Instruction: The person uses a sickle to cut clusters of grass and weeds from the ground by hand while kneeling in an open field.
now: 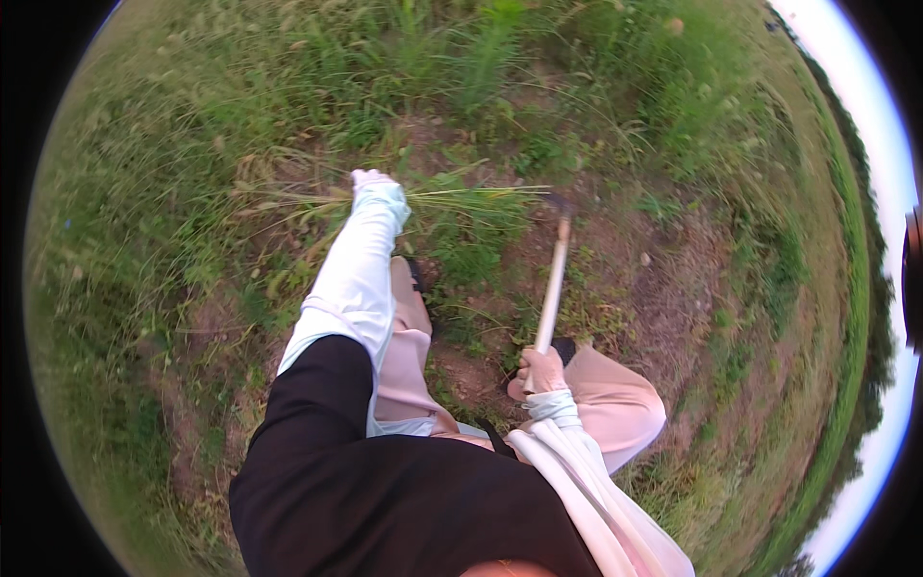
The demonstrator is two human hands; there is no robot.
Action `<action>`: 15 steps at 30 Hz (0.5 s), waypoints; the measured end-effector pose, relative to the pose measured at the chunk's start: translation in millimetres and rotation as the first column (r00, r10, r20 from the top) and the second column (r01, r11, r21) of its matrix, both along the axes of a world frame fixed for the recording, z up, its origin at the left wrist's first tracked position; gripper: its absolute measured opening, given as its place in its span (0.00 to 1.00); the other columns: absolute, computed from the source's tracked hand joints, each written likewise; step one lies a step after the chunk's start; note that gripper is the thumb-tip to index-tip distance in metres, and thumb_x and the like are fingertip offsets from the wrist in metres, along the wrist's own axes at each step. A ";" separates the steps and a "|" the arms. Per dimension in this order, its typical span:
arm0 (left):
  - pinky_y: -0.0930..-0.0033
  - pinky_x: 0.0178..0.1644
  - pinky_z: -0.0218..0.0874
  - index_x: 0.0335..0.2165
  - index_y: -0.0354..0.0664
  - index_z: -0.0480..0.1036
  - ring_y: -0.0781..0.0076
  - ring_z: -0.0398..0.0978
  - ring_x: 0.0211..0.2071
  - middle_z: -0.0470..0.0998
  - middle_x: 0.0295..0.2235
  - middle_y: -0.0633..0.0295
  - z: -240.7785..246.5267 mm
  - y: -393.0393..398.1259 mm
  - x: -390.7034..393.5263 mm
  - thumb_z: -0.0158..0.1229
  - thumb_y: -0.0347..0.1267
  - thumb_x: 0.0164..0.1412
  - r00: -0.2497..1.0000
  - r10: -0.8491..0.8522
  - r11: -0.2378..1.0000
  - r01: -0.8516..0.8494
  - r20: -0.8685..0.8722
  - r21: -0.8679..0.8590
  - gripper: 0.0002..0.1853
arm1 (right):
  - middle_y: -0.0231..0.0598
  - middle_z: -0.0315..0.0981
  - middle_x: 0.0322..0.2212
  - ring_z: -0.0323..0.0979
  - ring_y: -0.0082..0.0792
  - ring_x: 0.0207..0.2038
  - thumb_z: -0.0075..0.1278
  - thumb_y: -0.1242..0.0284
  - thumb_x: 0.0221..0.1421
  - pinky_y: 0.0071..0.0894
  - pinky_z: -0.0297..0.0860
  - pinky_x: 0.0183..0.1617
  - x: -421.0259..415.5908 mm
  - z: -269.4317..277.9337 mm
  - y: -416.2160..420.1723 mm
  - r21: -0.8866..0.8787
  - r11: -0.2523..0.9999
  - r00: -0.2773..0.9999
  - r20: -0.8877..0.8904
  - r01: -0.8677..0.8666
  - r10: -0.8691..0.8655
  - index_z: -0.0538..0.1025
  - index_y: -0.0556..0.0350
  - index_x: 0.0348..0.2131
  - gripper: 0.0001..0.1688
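Note:
My left hand (372,179) is closed around a bunch of long grass stalks (476,195). Their seed heads point left and the pale stem ends reach right, above the ground. In my right hand (541,369) is the lower end of a pale wooden handle (552,288). It belongs to a sickle or similar bladed hand tool, whose dark, blurred head (559,204) lies at the far end, close to the stem ends. Whether the blade touches the stalks I cannot tell.
Tall green grass (490,65) stands ahead and to the left. Low leafy weeds (469,249) grow between my feet and the stalks. Reddish soil (602,223) shows around the tool head, with dry flattened grass (670,281) to the right. My bent knees flank the middle.

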State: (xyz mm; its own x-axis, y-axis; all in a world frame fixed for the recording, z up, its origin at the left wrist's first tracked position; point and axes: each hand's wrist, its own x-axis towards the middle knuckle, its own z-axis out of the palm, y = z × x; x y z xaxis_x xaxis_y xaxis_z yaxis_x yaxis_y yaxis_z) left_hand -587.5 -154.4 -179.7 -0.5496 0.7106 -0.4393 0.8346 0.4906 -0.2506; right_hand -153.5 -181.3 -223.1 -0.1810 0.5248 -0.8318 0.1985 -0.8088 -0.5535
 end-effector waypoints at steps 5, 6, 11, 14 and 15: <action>0.58 0.42 0.70 0.37 0.42 0.82 0.56 0.81 0.41 0.83 0.38 0.53 -40.5 -11.3 -24.5 0.55 0.38 0.59 0.950 0.054 0.992 -0.086 0.306 0.090 0.15 | 0.34 0.63 0.19 0.61 0.25 0.13 0.49 0.74 0.55 0.28 0.61 0.13 4.6 2.5 9.7 0.103 0.991 0.997 -0.011 -0.080 0.082 0.66 0.57 0.38 0.11; 0.62 0.45 0.70 0.40 0.40 0.80 0.56 0.81 0.41 0.83 0.39 0.51 -50.9 -12.8 -26.7 0.54 0.38 0.60 0.922 0.175 0.950 -0.250 0.346 0.186 0.15 | 0.34 0.64 0.20 0.61 0.26 0.13 0.48 0.75 0.55 0.29 0.61 0.13 3.0 4.9 10.8 0.112 0.992 0.998 -0.008 -0.065 0.066 0.66 0.58 0.40 0.12; 0.60 0.55 0.66 0.47 0.41 0.75 0.54 0.76 0.49 0.78 0.48 0.52 -47.1 -40.3 -65.8 0.41 0.33 0.69 0.924 0.191 0.899 -0.300 0.330 0.319 0.17 | 0.35 0.64 0.20 0.61 0.26 0.13 0.49 0.76 0.55 0.30 0.61 0.13 -6.2 19.8 12.1 0.145 0.989 0.999 -0.012 -0.038 0.041 0.65 0.57 0.44 0.16; 0.55 0.52 0.67 0.45 0.41 0.74 0.51 0.78 0.45 0.79 0.43 0.50 -5.8 -82.0 -91.2 0.38 0.35 0.70 0.864 0.400 0.610 -0.500 0.306 0.615 0.18 | 0.35 0.64 0.20 0.61 0.26 0.13 0.48 0.76 0.55 0.30 0.60 0.13 -8.8 26.3 10.8 0.164 0.984 0.997 -0.022 -0.063 0.067 0.65 0.57 0.44 0.16; 0.55 0.52 0.68 0.44 0.41 0.73 0.51 0.78 0.45 0.79 0.43 0.51 11.6 -95.2 -101.8 0.36 0.36 0.71 0.752 0.551 0.478 -0.640 0.363 0.601 0.19 | 0.34 0.64 0.20 0.61 0.26 0.13 0.48 0.76 0.55 0.29 0.60 0.13 -9.7 27.4 10.1 0.164 0.984 0.997 -0.041 -0.064 0.072 0.65 0.57 0.44 0.16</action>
State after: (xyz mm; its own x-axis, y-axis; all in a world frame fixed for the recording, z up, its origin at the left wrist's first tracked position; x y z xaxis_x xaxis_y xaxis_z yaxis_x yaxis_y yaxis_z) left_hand -689.3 -249.6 -168.1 -0.9374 0.3377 -0.0850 0.2739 0.8657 0.4190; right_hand -163.2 -171.2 -195.7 -0.2571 0.6375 -0.7262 0.2209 -0.6928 -0.6864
